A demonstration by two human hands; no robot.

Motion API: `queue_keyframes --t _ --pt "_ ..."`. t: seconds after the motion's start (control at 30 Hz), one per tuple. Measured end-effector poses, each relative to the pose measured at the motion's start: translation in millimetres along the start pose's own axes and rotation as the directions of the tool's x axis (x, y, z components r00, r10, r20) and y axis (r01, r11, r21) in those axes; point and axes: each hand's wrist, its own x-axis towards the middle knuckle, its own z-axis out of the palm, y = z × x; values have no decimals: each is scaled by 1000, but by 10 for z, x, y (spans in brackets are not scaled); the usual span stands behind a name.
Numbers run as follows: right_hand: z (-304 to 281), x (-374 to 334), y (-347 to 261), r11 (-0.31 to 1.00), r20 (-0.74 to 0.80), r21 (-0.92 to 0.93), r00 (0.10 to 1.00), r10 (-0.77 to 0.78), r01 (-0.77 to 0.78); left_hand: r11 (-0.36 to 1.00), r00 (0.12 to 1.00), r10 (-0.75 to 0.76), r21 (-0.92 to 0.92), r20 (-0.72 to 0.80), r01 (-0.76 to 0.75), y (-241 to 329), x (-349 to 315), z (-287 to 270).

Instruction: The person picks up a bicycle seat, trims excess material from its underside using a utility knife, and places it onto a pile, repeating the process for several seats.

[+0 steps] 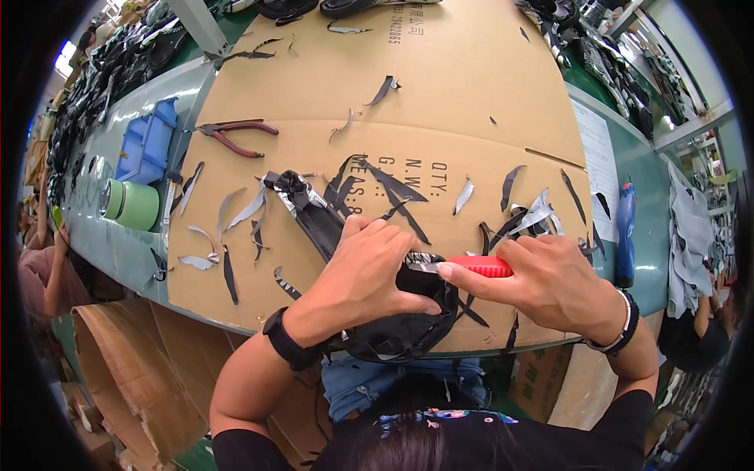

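Observation:
My left hand (367, 271) is closed on a black, shiny piece (397, 334) with a long dark strap-like part (310, 208). The piece lies at the near edge of the cardboard sheet (455, 86), and its exact kind is unclear. In my right hand (554, 282) is a red-handled utility knife (483, 266), thumb along the handle. Its blade points left and meets the piece's upper edge beside my left fingers. Thin black and grey trimmings (399, 184) lie scattered round both hands.
Red-handled cutting pliers (239, 135), a blue bin (147, 141) and a green cup (132, 204) lie left. A blue tool (626, 235) and a paper sheet (594, 145) are right. Piles of dark pieces (118, 74) stand further back; other people work at both sides.

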Motion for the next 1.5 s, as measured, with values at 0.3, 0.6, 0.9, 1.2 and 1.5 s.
queue_keyframes --t 0.3,0.6,0.9,1.2,1.5 --pt "36 -109 12 998 145 57 989 25 -33 999 998 47 22 -32 -46 -21 -25 22" --pt "949 -579 -714 788 -97 475 866 490 -392 995 994 75 66 -85 -69 -48 -16 72" --pt "878 -115 -910 594 -502 795 415 759 -124 984 999 -14 176 -31 19 224 -118 -1" --pt "749 298 -651 794 -553 599 664 504 -104 939 981 -104 308 -164 151 499 -213 54" --pt "725 -314 -349 -357 244 930 576 780 90 964 916 -166 135 -365 229 319 -329 113"
